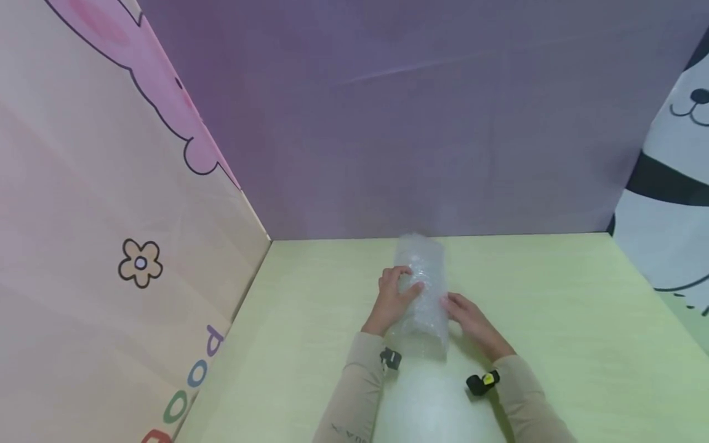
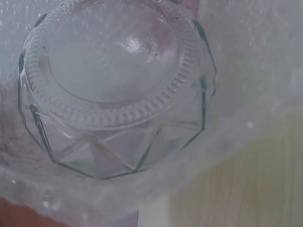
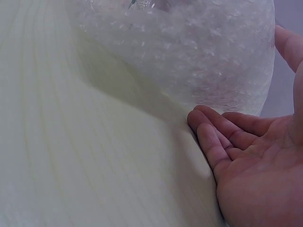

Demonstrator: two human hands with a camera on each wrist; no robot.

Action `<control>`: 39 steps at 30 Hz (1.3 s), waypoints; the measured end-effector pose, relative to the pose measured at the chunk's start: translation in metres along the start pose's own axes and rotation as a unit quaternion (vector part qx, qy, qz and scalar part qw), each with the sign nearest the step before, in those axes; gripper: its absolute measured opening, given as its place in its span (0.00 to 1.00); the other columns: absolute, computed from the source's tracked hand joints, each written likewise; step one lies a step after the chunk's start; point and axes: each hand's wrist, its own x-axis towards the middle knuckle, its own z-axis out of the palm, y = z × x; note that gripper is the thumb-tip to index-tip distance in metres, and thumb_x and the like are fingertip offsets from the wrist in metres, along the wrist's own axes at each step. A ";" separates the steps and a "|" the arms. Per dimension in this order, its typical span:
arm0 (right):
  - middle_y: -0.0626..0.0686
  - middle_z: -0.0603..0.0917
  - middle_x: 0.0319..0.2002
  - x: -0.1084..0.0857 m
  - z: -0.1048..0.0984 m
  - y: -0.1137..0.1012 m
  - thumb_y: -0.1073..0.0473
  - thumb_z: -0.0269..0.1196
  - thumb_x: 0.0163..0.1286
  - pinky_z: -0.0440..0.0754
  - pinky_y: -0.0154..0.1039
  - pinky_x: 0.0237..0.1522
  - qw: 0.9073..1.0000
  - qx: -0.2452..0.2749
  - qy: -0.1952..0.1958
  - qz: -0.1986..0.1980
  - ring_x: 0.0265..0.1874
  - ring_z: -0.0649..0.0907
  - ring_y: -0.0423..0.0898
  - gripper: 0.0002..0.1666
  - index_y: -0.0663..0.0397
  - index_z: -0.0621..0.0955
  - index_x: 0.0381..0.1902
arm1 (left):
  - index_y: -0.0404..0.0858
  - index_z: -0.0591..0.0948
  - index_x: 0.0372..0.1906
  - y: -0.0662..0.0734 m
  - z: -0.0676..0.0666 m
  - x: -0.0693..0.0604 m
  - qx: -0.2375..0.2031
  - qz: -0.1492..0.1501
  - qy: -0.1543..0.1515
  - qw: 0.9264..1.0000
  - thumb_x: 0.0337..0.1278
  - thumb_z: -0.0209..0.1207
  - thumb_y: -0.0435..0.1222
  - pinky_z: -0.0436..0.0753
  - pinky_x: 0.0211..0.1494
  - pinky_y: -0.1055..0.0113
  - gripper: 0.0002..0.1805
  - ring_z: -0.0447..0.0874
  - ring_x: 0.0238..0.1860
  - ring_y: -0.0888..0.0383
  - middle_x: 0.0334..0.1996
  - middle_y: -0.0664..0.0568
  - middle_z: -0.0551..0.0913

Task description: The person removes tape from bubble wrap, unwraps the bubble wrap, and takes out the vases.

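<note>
While the left hand [image 1: 391, 303] clamps its curled grip on bubble wrap [image 1: 428, 311] around a glass [image 2: 111, 113] over the bench [image 1: 554, 332], the right hand [image 1: 469, 319], grip loose, touches the wrap's edge, where light, even tension should keep it snug.

Purple wall [image 1: 388, 123] behind pale green tabletop [image 1: 554, 307]

The clear, dotted plastic bubble wrap roll [image 1: 425, 317] is gleaming whitish around a transparent, faceted round glass vessel [image 2: 113, 113], whose edges are showing dark green. The flat, pale yellow-green tabletop [image 1: 554, 320] is displaying fine wood-grain streaks. The flat cream side panel [image 1: 72, 344] is bearing a dark-outlined peach flower [image 1: 141, 263] and purple, blue, green and red letters [image 1: 190, 376].
</note>
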 end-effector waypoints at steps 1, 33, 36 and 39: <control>0.62 0.67 0.76 0.000 0.000 0.000 0.30 0.46 0.79 0.47 0.78 0.74 1.000 0.001 0.001 0.001 0.73 0.69 0.66 0.45 0.55 0.60 0.79 | 0.47 0.73 0.64 0.000 0.000 0.000 0.002 0.003 0.001 1.000 0.69 0.60 0.52 0.77 0.67 0.42 0.24 0.65 0.66 0.48 0.65 0.46 0.68; 0.63 0.69 0.75 0.001 -0.001 -0.001 0.30 0.47 0.78 0.48 0.79 0.72 1.000 0.007 0.001 0.004 0.72 0.70 0.66 0.45 0.56 0.61 0.78 | 0.48 0.73 0.57 0.000 0.003 0.002 -0.009 -0.012 0.015 1.000 0.67 0.62 0.50 0.78 0.65 0.41 0.20 0.67 0.64 0.47 0.65 0.40 0.70; 0.63 0.70 0.74 0.001 -0.002 0.000 0.30 0.47 0.78 0.50 0.79 0.72 1.000 0.005 -0.001 0.003 0.72 0.71 0.66 0.45 0.55 0.62 0.78 | 0.49 0.73 0.56 -0.001 0.003 0.002 -0.011 -0.014 0.016 1.000 0.67 0.63 0.50 0.78 0.65 0.41 0.20 0.67 0.64 0.48 0.64 0.43 0.70; 0.62 0.69 0.75 0.000 -0.002 0.000 0.30 0.47 0.78 0.50 0.79 0.72 1.000 0.000 -0.006 0.001 0.72 0.71 0.65 0.45 0.54 0.61 0.78 | 0.51 0.73 0.56 -0.002 0.004 0.002 -0.009 -0.015 0.016 1.000 0.67 0.62 0.51 0.78 0.65 0.41 0.19 0.67 0.65 0.48 0.63 0.46 0.70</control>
